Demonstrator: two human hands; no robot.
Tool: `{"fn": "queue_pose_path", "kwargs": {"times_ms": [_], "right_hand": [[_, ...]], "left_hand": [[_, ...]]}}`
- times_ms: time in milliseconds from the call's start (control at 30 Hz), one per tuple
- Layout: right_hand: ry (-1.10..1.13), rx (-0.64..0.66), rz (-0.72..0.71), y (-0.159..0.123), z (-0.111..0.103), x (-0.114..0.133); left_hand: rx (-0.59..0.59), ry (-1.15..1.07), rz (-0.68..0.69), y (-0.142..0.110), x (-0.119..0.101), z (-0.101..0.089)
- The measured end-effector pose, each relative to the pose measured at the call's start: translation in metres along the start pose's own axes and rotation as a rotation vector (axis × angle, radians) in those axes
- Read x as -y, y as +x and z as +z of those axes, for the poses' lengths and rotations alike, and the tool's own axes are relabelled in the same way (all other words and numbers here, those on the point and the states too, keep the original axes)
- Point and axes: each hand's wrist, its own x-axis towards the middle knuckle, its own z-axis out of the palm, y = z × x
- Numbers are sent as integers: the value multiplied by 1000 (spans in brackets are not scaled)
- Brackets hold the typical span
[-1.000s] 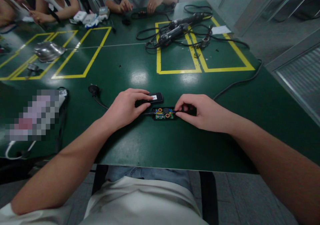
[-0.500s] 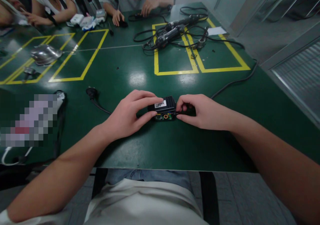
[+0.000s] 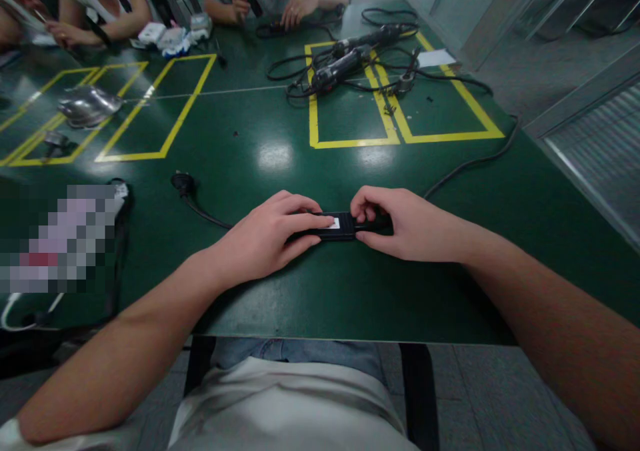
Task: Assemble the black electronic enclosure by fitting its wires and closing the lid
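Observation:
A black power adapter [image 3: 345,227] lies on the green table in front of me, its lid down over the case and a white label partly under my fingers. My left hand [image 3: 280,229] grips the adapter's left part, fingers on the lid and thumb along the near side. At its right end my right hand [image 3: 380,221] pinches the black cable [image 3: 369,226] where it enters the case. From the adapter's left side a cord runs out to a black mains plug [image 3: 183,183]. The circuit board inside is hidden.
Two electric screwdrivers [image 3: 343,67] with tangled cables lie by yellow tape frames at the back right. A shiny metal part [image 3: 90,106] sits at the left, above a blurred-out device [image 3: 65,237]. Across the table a co-worker's hand lifts a black piece [image 3: 253,1].
The adapter's lid, tilted with the board showing before, now sits flat on the case. My left hand has shifted slightly right and down. The co-worker has raised a black piece off the table.

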Motion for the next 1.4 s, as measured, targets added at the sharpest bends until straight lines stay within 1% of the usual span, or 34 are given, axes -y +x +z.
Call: {"fn": "queue_pose_path", "kwargs": {"times_ms": [133,367,567,800,967,1200,1300,1400], "right_hand": [[5,4,-6,-1,0,0],[38,3,5,-2,0,2],[22,1,5,-1,2,0],[30,-16,8,0,2,-1],[33,-17,0,0,0,1],[0,-16,-1,0,0,3],[10,-10,10,0,0,2],[42,-26,30,-1,2,1]], "left_hand": [[-10,-5,4,0,0,1],[-42,-25,-47,-1,-1,2],[-5,-37,-40,2,-3,0],[-11,-51,-75,3,-5,-1],[-19,-58,-78,2,-4,0],[-25,-42,-48,2,-4,0],[-21,-62,-83,2,-6,-1],[-71,-97,-199,2,-7,-1]]}}
